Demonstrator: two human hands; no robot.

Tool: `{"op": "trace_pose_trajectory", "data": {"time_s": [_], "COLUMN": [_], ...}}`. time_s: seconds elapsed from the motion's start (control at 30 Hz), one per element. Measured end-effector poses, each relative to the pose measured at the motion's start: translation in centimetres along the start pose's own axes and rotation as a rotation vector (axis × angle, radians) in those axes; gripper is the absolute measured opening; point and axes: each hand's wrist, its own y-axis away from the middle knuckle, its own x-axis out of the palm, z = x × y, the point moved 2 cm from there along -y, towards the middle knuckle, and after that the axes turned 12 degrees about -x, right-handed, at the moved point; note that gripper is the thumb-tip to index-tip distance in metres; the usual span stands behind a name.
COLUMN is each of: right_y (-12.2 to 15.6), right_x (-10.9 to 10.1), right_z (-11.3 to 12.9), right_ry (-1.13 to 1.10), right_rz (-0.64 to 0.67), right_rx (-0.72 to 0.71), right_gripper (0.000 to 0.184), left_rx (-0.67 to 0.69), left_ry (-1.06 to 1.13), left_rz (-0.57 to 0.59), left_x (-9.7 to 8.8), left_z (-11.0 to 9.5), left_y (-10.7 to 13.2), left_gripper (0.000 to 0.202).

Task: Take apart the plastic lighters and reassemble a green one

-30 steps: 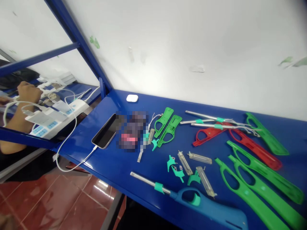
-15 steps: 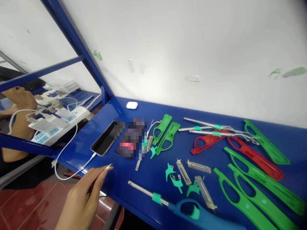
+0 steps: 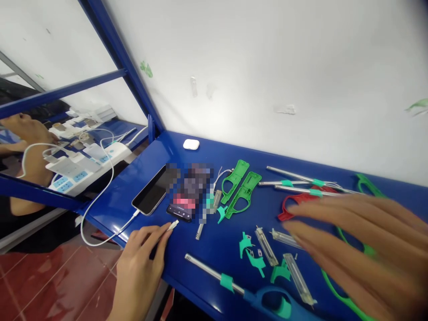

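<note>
My left hand (image 3: 143, 263) pinches a white charging-cable plug (image 3: 173, 224) between thumb and fingertips, just short of the lower end of a phone with a lit screen (image 3: 179, 213). Left of it lies a dark-screened phone (image 3: 150, 192) with a white cable (image 3: 129, 226) plugged into its lower end. My right hand (image 3: 361, 249), blurred by motion, hovers over the right of the table with its fingers stretched out and nothing visible in them. Below it are red lighter shell (image 3: 290, 204) and green shell pieces, partly hidden.
The blue table (image 3: 220, 254) holds metal lighter tubes (image 3: 294, 173), clear fuel tanks (image 3: 266, 247), teal triggers (image 3: 256, 263), green shell halves (image 3: 245, 196) and a blue lighter (image 3: 267, 292). A white earbud case (image 3: 191, 144) sits behind. Beyond the frame are a power strip (image 3: 96, 168) and another person's arm (image 3: 42, 167).
My left hand has moved right and up with the plug, closer to the lit phone's lower end. My right hand has come into view over the shells at right.
</note>
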Motion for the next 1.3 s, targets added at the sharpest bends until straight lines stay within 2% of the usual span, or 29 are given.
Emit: {"op": "trace_pose_trajectory", "data": {"time_s": [0.07,0.1,0.2,0.33,0.4,0.47,0.77,1.0,1.3], "right_y": [-4.5,-6.6,-11.6,-15.8,-17.1,-18.0,-18.4,-18.4,-18.5], "right_x": [1.3,2.3,6.8,12.3,14.1,15.3,16.3,16.2,16.4], "right_z": [-1.7,-2.7,-5.6,-7.5,-7.7,-7.5,-6.0,-5.6,-5.9], "right_ry": [-0.072,-0.122,-0.254,-0.297,-0.315,-0.337,-0.394,-0.429,-0.469], "right_rz": [-0.016,-0.005,0.149,0.236,0.272,0.294,0.292,0.29,0.283], "right_rx": [-0.078,-0.049,0.044,0.042,0.024,-0.001,-0.055,0.003,0.093], "right_gripper": [0.029,0.032,0.054,0.055,0.038,0.031,0.028,0.026,0.026], "left_rx": [0.003,0.001,-0.004,-0.019,-0.028,-0.036,-0.047,-0.002,0.059], "left_ry": [-0.006,-0.008,-0.01,-0.015,-0.016,-0.017,-0.04,-0.051,-0.045], "left_rz": [-0.014,-0.018,-0.021,-0.017,-0.01,-0.004,-0.029,-0.013,-0.089], "left_x": [0.2,0.3,0.6,0.6,0.6,0.6,1.1,1.2,1.7], "left_z": [0.0,0.0,0.1,0.0,-0.1,-0.2,-0.3,-0.9,-1.9], "left_y": [-0.1,-0.1,-0.2,-0.3,-0.3,-0.4,-0.5,-1.2,-1.5], "left_gripper": [0.027,0.026,0.027,0.027,0.027,0.027,0.022,0.021,0.016]}}
